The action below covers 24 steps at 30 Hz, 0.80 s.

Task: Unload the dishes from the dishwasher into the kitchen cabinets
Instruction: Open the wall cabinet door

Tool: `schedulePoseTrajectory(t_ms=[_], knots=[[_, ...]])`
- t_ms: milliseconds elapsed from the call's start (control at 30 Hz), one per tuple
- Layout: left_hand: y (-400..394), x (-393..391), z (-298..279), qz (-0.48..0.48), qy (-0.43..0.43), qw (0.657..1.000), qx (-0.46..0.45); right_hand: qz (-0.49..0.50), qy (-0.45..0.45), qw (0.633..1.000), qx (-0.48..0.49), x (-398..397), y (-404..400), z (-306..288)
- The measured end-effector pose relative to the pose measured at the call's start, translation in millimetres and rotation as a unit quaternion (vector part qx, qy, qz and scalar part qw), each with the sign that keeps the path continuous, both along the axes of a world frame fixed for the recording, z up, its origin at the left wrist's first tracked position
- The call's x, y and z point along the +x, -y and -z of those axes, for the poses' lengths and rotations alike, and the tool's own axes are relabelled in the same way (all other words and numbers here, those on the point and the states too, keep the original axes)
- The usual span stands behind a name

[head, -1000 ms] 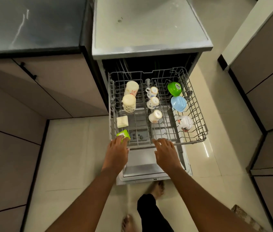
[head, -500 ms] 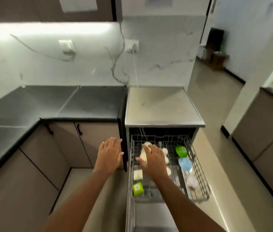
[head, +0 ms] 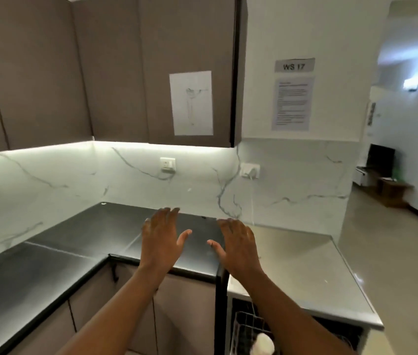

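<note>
Two bare forearms enter from the bottom edge, each ending in a bare hand: left hand, right hand. No sleeves, watch or bracelet show on either arm. The fingers look ringless, though motion blur softens them. Short nails show, as far as can be made out.

The dishwasher stands at the right end of the counter, with a pale grey flat top. Its wire rack shows at the near bottom, pulled out, with one white dish in it. The brown upper cabinets hang closed, far and left.
</note>
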<state>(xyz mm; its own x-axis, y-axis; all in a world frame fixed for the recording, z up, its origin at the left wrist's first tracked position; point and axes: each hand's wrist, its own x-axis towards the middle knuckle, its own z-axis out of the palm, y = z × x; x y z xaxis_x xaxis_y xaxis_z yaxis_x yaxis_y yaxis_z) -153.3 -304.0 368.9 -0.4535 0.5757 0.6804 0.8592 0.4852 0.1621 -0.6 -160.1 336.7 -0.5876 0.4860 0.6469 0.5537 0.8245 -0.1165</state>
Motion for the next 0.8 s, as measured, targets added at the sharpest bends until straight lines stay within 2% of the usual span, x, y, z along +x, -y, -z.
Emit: schedulePoseTrajectory(t_ms=[300, 600, 800], knots=[[-3, -100, -65, -0.052, -0.043, 0.998, 0.009, -0.025, -0.081, 0.996, 0.009, -109, -6, -89], [-11, -263, -92, -0.03, -0.051, 0.997, 0.044, 0.0, -0.1, 0.995, -0.009, -254, -3, -132], [-22, -346, -98, -0.008, -0.012, 0.998, 0.061, -0.022, -0.205, 0.973, -0.102, -332, 0, -140]])
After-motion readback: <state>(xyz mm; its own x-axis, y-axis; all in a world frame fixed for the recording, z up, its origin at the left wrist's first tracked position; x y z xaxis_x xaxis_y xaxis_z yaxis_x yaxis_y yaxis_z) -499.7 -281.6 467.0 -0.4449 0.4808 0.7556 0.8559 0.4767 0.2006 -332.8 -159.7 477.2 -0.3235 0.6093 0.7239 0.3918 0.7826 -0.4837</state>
